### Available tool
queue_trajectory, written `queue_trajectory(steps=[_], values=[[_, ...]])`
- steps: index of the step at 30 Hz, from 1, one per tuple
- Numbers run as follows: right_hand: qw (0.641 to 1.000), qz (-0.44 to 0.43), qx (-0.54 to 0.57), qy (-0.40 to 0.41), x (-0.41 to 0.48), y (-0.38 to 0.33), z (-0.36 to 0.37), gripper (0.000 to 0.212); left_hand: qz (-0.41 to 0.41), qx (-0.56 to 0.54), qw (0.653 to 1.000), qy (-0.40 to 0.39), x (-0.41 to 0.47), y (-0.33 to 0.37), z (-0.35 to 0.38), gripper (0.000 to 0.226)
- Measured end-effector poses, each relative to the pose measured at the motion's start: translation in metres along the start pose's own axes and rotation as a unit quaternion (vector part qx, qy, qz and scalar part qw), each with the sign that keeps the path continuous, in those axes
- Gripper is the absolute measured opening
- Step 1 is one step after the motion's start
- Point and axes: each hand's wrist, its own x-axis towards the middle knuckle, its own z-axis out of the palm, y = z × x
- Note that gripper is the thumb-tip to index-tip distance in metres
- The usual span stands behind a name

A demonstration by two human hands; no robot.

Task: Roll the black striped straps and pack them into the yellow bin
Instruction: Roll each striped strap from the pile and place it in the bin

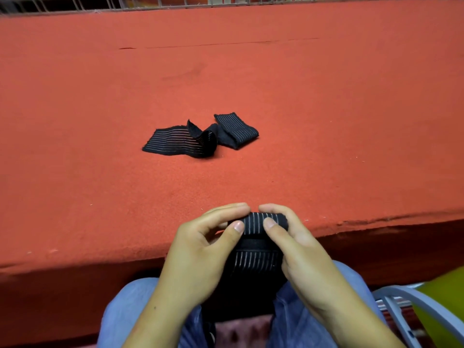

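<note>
A black striped strap [256,247] is held at the near edge of the red table [226,71], its top end rolled into a small coil and its tail hanging down over my lap. My left hand [200,252] pinches the coil's left side between thumb and fingers. My right hand [301,247] pinches its right side the same way. A second black striped strap [200,138] lies loose and partly folded on the middle of the table. A sliver of the yellow bin [444,310] shows at the lower right.
A grey metal chair frame [406,302] stands beside the yellow bin at the lower right. A wire fence [150,3] runs along the table's far edge. My knees in blue trousers [130,297] sit under the near table edge.
</note>
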Motion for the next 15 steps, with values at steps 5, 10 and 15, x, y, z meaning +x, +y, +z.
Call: queue_trajectory(steps=[5, 10, 15], values=[[1.000, -0.003, -0.018, -0.001, 0.001, -0.003, 0.000, 0.033, -0.032, -0.083, 0.996, 0.014, -0.002, 0.000, 0.003, 0.037], [0.999, -0.021, -0.033, -0.017, -0.002, -0.003, -0.001, 0.019, -0.084, -0.133, 0.987, 0.044, -0.005, -0.010, 0.005, 0.036], [0.998, -0.030, -0.050, -0.013, -0.003, 0.005, -0.002, 0.020, -0.067, -0.116, 0.990, 0.039, -0.009, -0.013, 0.007, 0.030]])
